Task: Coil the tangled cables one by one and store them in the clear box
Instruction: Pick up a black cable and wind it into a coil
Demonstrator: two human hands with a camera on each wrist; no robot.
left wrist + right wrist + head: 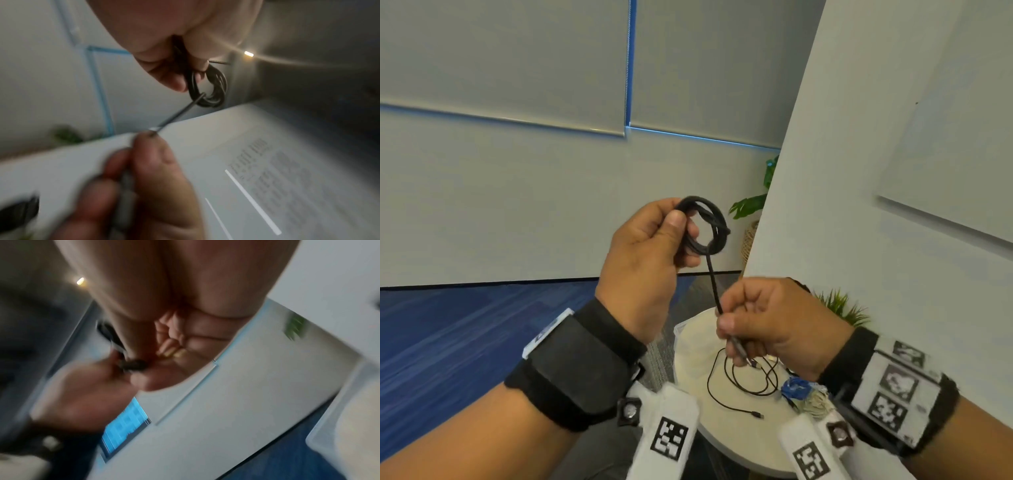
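My left hand is raised at chest height and pinches a small black cable coil of several loops between thumb and fingers. A straight tail of that cable runs down from the coil to my right hand, which pinches the tail near its metal plug end. In the left wrist view the coil hangs from the fingers and the tail leads to the other hand. The right wrist view is blurred. A clear box edge shows below the hands.
A round white table stands below, with a loose thin black cable and a blue-and-white bundle on it. A white pillar rises on the right, with plants behind it. Blue carpet lies on the left.
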